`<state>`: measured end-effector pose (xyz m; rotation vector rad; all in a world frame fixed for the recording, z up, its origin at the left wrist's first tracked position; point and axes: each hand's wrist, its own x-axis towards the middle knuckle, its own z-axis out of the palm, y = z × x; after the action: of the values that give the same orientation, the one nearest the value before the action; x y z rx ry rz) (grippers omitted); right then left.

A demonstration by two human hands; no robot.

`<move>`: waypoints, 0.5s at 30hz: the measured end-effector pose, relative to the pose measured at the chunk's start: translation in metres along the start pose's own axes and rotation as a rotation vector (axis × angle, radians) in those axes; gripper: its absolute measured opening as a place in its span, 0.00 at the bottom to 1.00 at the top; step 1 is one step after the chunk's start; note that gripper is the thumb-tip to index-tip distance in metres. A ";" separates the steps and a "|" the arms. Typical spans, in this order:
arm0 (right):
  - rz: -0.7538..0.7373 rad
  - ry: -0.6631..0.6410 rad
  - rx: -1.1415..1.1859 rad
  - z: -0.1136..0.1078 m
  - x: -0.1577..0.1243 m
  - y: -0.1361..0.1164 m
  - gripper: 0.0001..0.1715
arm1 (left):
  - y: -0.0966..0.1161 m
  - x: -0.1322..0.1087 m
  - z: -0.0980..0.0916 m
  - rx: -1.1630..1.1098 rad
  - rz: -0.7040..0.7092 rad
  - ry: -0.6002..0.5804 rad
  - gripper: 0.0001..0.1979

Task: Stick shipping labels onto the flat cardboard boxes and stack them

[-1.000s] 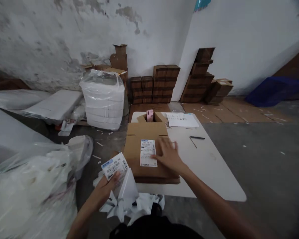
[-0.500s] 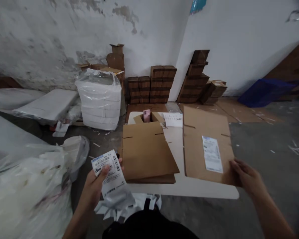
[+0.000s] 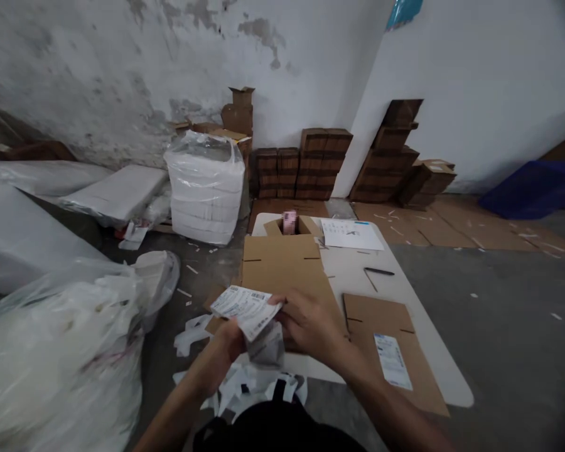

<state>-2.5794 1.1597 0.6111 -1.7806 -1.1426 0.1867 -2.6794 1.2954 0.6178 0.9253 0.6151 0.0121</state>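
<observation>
Between my two hands is a printed shipping label sheet (image 3: 247, 307), tilted above the near edge of the table. My left hand (image 3: 228, 339) is closed on its lower left side, thumb on top. The fingers of my right hand (image 3: 306, 323) pinch its right edge. A greyish strip hangs below the sheet, partly hidden by it. Behind my hands, a pile of flattened cardboard boxes (image 3: 282, 257) lies on the white table. To the right, a flat cardboard box (image 3: 381, 314) with a shipping label (image 3: 392, 361) stuck on it overhangs the table's front edge.
On the white table (image 3: 358, 276) are a paper sheet (image 3: 351, 235), a black pen (image 3: 380, 271) and an open carton (image 3: 306, 226). Bagged white material (image 3: 204, 194) and a large plastic bag (image 3: 66, 358) stand left. Cardboard stacks (image 3: 324, 163) line the wall. Paper strips litter the floor.
My right hand has let go of the labelled cardboard box, which now lies on the table's right side, and has moved left to the label sheet. The view has swung slightly left.
</observation>
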 end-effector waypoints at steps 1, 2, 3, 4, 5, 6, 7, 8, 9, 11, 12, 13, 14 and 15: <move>-0.071 0.000 -0.037 0.004 -0.002 0.000 0.15 | 0.004 0.002 -0.002 -0.117 -0.084 0.016 0.15; -0.142 -0.014 -0.067 0.006 -0.004 0.000 0.14 | 0.008 0.005 -0.006 -0.202 -0.138 0.041 0.17; -0.199 -0.030 -0.083 0.004 -0.005 -0.001 0.12 | 0.012 0.009 -0.012 -0.256 -0.152 0.074 0.18; -0.234 -0.032 -0.072 -0.002 -0.005 -0.001 0.08 | 0.017 0.013 -0.020 -0.291 -0.133 0.115 0.18; -0.232 -0.013 -0.034 -0.011 -0.003 -0.002 0.06 | 0.021 0.018 -0.030 -0.318 -0.076 0.176 0.18; -0.205 0.044 0.028 -0.023 0.001 -0.003 0.06 | 0.024 0.023 -0.041 -0.342 0.004 0.245 0.19; -0.156 0.136 0.097 -0.036 0.006 -0.001 0.07 | 0.026 0.027 -0.053 -0.359 0.090 0.313 0.19; -0.093 0.241 0.146 -0.047 0.013 0.003 0.08 | 0.027 0.030 -0.065 -0.374 0.173 0.377 0.20; -0.009 0.330 0.150 -0.056 0.021 0.010 0.09 | 0.026 0.031 -0.075 -0.364 0.222 0.412 0.21; 0.203 0.358 -0.007 -0.061 0.034 0.029 0.11 | 0.021 0.029 -0.085 -0.291 0.224 0.390 0.18; 0.301 0.290 -0.144 -0.057 0.038 0.040 0.11 | 0.017 0.027 -0.086 -0.223 0.177 0.343 0.17; 0.380 0.191 -0.292 -0.051 0.040 0.051 0.13 | 0.013 0.023 -0.084 -0.147 0.116 0.299 0.16; 0.423 0.100 -0.428 -0.042 0.038 0.061 0.19 | 0.008 0.020 -0.080 -0.075 0.055 0.262 0.15; 0.425 0.030 -0.536 -0.034 0.034 0.069 0.25 | 0.004 0.017 -0.075 -0.033 0.010 0.231 0.14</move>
<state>-2.4992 1.1579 0.5857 -2.4862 -0.8215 0.1076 -2.7019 1.3578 0.5794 0.9015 0.8218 0.1397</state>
